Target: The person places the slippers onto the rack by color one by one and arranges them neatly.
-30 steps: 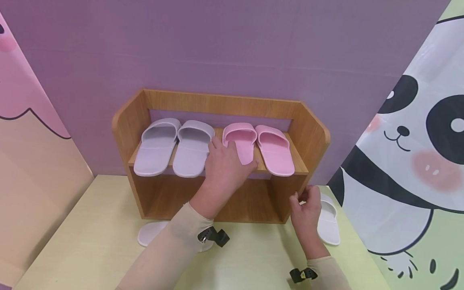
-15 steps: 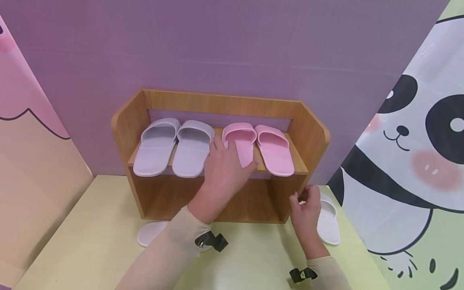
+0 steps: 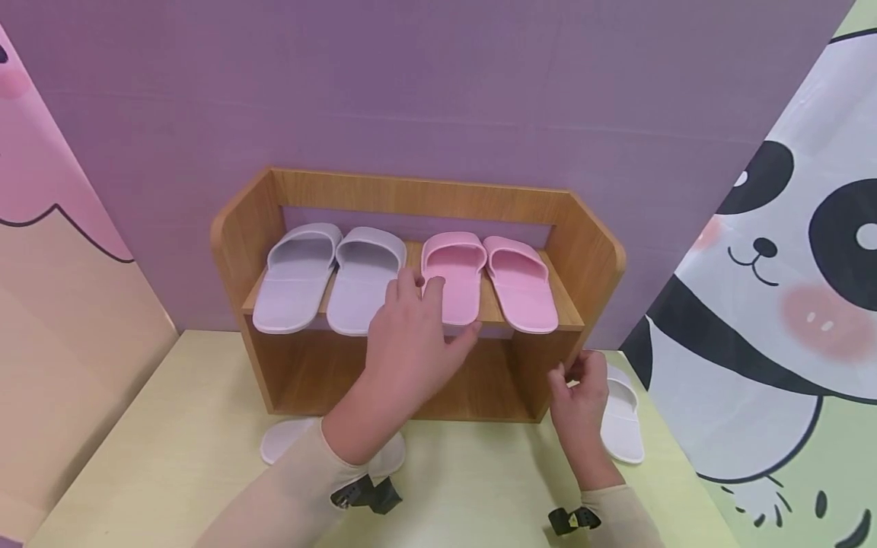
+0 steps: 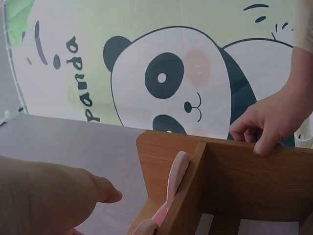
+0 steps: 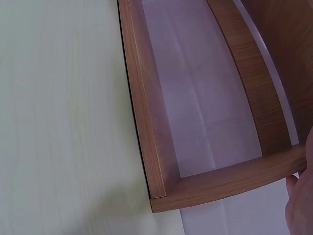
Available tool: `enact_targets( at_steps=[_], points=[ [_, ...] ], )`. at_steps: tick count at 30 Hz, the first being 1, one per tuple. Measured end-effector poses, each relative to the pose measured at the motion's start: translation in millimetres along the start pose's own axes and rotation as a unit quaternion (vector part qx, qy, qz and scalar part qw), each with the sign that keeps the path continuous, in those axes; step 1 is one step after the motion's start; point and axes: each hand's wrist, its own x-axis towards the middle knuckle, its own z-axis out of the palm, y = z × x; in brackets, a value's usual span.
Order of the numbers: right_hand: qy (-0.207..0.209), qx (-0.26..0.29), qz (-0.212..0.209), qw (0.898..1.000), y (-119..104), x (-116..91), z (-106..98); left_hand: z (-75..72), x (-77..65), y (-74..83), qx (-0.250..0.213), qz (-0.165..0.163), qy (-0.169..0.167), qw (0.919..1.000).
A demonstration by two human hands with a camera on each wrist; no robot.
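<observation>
I see my left hand (image 3: 414, 346) has drawn back a little, uncovering the near end of the left pink slipper (image 3: 460, 293); I judge that slipper is placed. Those fingers are apart and grip nothing; it and the right pink slipper (image 3: 524, 293) sit on the rack (image 3: 418, 186), just beyond and right of them. Whether they brush the lilac slipper (image 3: 359, 293) behind them, I can't tell. My right hand (image 3: 579, 392) stays clamped on the rack's side panel, presumably steadying it.
</observation>
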Motion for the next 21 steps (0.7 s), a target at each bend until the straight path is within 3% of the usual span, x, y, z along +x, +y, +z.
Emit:
enact_targets(
  at_steps=[12,18,21],
  points=[
    [0.005,0.009,-0.009,1.000,2.1,-0.5,0.6,-18.6,-36.9,-12.1,-0.064,0.019,-0.030,0.9973],
    [0.006,0.007,-0.007,1.000,1.4,-0.7,0.8,-25.5,-59.1,-33.5,-0.093,0.036,-0.060,0.9932],
    [0.006,0.009,-0.009,1.000,1.1,-0.9,0.3,-25.6,-68.2,-50.4,-0.090,0.070,-0.087,0.9897]
  ],
)
